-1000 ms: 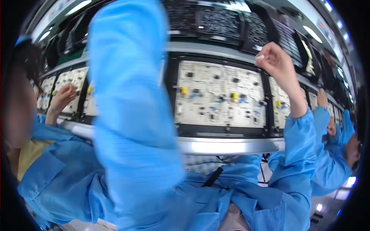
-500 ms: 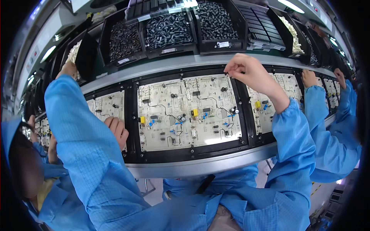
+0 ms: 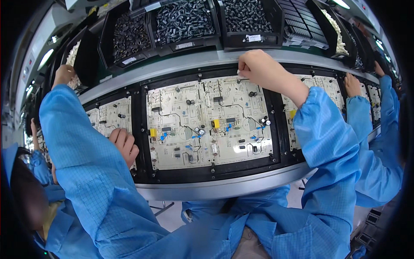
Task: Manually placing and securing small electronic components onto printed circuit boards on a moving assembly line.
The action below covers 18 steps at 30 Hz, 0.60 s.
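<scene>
My right hand (image 3: 263, 71) is over the far edge of a pale circuit board (image 3: 228, 159) in a black frame (image 3: 189, 175). Its thumb and fingers are pinched together; a small pale bit shows at the tips, too small to name. The board carries yellow block components, blue parts and dark cylindrical capacitors. Far to the left, my left hand (image 3: 64, 75) is at a black bin of small white parts (image 3: 73, 53). Its fingertips are hard to make out there. A co-worker's hand (image 3: 124, 146) rests on the neighbouring board (image 3: 113, 129) beneath my left arm.
Behind the rail (image 3: 172, 64) stand black bins of dark small parts (image 3: 185, 21) and a stack of dark trays (image 3: 302, 21). Another bin of white parts (image 3: 334, 30) is at the right. A co-worker's blue sleeve (image 3: 362, 125) is beside my right arm.
My right hand has shifted left along the board's far edge, still pinched. My left hand has drawn slightly down and left by the white parts. The view has shifted a little.
</scene>
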Motion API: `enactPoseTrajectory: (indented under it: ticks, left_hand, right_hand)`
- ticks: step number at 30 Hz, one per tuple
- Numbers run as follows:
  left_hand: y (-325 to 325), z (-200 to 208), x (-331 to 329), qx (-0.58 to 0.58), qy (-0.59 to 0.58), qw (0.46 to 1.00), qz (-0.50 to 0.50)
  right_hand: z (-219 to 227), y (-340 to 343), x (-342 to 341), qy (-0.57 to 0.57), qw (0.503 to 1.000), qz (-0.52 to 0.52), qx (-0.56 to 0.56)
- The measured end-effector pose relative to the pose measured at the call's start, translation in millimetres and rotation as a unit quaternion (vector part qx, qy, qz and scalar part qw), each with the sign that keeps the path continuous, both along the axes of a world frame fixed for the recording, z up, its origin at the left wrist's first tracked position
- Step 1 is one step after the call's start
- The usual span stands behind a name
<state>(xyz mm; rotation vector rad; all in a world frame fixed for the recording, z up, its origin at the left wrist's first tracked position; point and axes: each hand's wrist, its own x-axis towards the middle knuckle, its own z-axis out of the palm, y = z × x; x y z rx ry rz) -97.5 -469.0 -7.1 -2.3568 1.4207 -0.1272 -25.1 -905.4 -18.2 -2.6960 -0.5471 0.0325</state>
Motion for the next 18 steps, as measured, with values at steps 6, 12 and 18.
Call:
enactPoseTrajectory:
  ticks: [6, 12, 18]
  left_hand:
    - [-6.6, -0.8, 0.1, -0.049, -0.022, 0.998, -0.025]
    - [-0.4, -10.8, 4.4, -0.075, -0.050, 0.996, -0.010]
    - [8.2, -40.9, 6.3, -0.164, 0.019, 0.983, 0.076]
  right_hand:
    - [3.9, -13.7, -2.7, -0.086, 0.995, 0.046, 0.031]
    - [29.9, -22.0, -22.8, -0.005, 0.998, -0.033, 0.061]
    - [14.9, -39.1, -29.1, -0.025, 0.990, -0.065, 0.123]
